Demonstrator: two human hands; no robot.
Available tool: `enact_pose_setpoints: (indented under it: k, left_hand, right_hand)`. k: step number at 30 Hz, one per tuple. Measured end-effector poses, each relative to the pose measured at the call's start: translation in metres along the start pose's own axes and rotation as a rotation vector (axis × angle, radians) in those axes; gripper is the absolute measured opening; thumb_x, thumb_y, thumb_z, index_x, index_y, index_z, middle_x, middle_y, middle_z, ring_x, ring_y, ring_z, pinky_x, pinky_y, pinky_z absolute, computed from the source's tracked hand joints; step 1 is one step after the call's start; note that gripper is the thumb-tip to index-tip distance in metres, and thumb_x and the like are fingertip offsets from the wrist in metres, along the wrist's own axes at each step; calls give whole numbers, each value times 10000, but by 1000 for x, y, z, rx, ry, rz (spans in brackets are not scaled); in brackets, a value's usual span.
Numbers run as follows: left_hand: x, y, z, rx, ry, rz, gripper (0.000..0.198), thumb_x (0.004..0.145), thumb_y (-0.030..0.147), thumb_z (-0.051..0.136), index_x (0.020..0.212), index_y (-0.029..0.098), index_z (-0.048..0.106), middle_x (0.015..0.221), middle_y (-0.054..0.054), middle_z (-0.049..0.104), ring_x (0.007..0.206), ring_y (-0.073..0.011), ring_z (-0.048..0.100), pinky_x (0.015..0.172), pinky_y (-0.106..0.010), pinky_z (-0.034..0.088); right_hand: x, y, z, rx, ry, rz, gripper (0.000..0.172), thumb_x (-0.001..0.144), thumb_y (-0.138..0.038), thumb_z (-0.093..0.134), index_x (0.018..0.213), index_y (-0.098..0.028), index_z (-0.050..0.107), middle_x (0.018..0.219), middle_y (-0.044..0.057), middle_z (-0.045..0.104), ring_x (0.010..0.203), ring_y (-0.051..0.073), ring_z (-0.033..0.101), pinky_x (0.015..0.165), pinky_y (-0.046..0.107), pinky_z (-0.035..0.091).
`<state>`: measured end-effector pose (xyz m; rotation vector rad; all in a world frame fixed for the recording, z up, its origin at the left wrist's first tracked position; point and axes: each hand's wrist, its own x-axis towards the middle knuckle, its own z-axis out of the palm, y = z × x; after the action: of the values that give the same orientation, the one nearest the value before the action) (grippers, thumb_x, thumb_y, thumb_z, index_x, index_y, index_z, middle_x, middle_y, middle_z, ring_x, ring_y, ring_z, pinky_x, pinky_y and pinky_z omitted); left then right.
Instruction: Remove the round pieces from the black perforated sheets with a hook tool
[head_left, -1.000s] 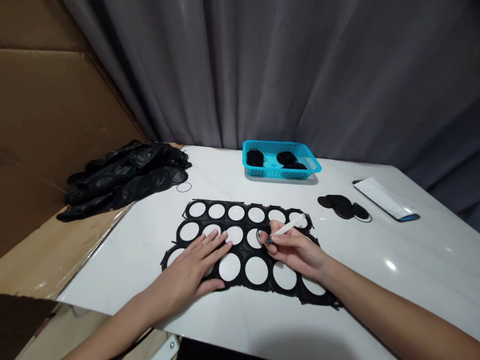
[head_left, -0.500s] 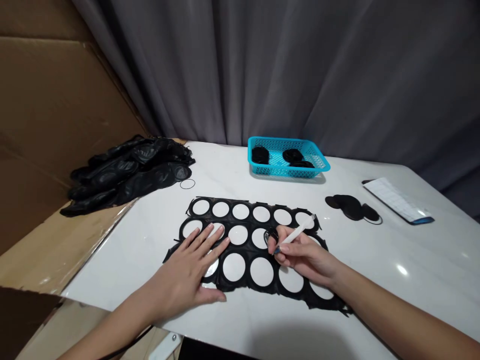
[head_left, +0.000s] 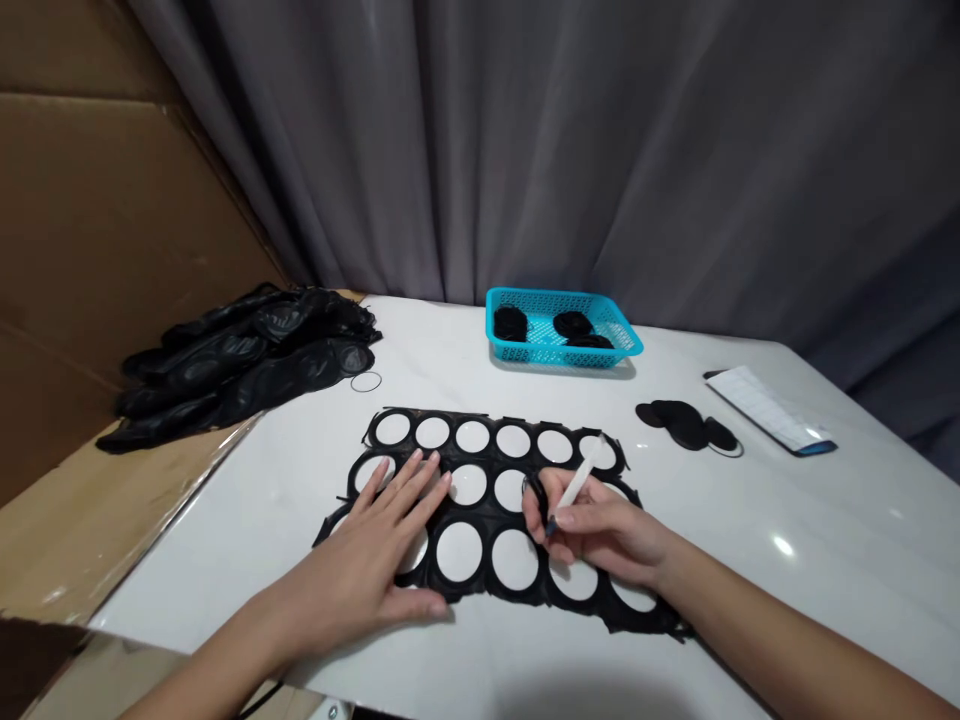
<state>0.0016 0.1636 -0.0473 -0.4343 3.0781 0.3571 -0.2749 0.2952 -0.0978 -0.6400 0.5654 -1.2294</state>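
On the table lies a black sheet [head_left: 484, 510] with rows of round openings, white showing inside each. My left hand [head_left: 375, 550] rests flat on its left part, fingers spread. Over the right part, my right hand [head_left: 600, 525] grips a slim white pen-like tool [head_left: 579, 480] with a dark tip pointing down at the sheet; its exact kind is unclear. A thin black loop [head_left: 535, 490] shows at the right fingertips, partly hidden by them. My right hand covers some of the openings.
A blue basket [head_left: 562, 357] with black round pieces stands at the back. Black discs [head_left: 684, 424] and a paper-topped pad [head_left: 769, 408] are at right. At left, a heap of black sheets [head_left: 247, 350] lies on cardboard [head_left: 67, 540], near a thin ring [head_left: 366, 382].
The whole view has shifted slightly, with the table items appearing lower and a little to the left. The left hand stays flat on the sheet; the right keeps its grip on the white tool.
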Motion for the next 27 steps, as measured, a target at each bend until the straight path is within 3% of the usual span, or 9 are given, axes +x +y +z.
enact_pose_setpoints:
  k: [3, 5, 7, 9, 12, 15, 19, 27]
  left_hand:
    - [33, 13, -17, -398, -41, -118, 692, 1034, 325, 412, 1615, 331, 35, 1662, -49, 50, 1523, -312, 62, 1195, -542, 181]
    - [65, 22, -24, -706, -153, -106, 825, 925, 196, 525, 1612, 332, 89, 1653, -63, 134, 1503, -312, 177, 1150, -459, 318]
    - [99, 29, -25, -977, -254, 32, 956, 788, 86, 578, 1606, 309, 137, 1585, -98, 310, 1464, -297, 283, 1125, -424, 340]
    - [128, 33, -22, -1219, -323, 132, 1009, 696, 34, 579, 1591, 285, 187, 1399, -100, 508, 1365, -264, 435, 1102, -417, 347]
    - [155, 36, -15, -1405, -261, 58, 858, 689, 56, 610, 1495, 247, 386, 1022, -27, 589, 1032, -195, 612, 958, -364, 433]
    - [161, 37, -9, -1431, -92, -90, 576, 793, 150, 652, 1352, 215, 531, 887, 6, 508, 847, -144, 586, 853, -324, 463]
    - [157, 37, -3, -1526, 9, -263, 490, 808, 263, 760, 1267, 210, 595, 951, -11, 489, 915, -173, 601, 870, -348, 509]
    - [157, 37, -2, -1722, -23, -321, 492, 812, 205, 796, 1266, 189, 608, 1039, -68, 547, 1045, -280, 654, 895, -391, 547]
  right_hand:
    - [3, -4, 8, 65, -158, -3, 245, 803, -196, 768, 791, -130, 532, 914, 100, 636, 722, 136, 631, 475, 151, 459]
    - [6, -5, 9, 90, -246, -27, 243, 796, -202, 767, 785, -125, 536, 901, 100, 642, 686, 138, 644, 427, 140, 455]
    - [7, -7, 6, 86, -301, -51, 240, 793, -206, 764, 781, -119, 541, 897, 108, 656, 612, 122, 636, 395, 139, 453]
    - [5, -12, 1, 66, -313, -77, 238, 790, -213, 765, 781, -118, 547, 896, 123, 669, 591, 128, 638, 379, 143, 456]
    - [-4, -27, -7, 29, -264, -132, 247, 788, -234, 768, 778, -125, 547, 863, 130, 669, 684, 187, 672, 367, 151, 454]
    - [-16, -44, -11, -30, -59, -155, 250, 784, -205, 774, 792, -126, 537, 913, 136, 659, 820, 217, 681, 452, 165, 490]
    - [-29, -53, -11, 6, 212, -144, 268, 772, -181, 792, 815, -123, 534, 939, 94, 630, 813, 162, 664, 709, 236, 529]
    - [-38, -58, -5, 108, 209, -199, 222, 788, -129, 764, 801, -134, 542, 916, 59, 555, 928, 172, 598, 882, 328, 484]
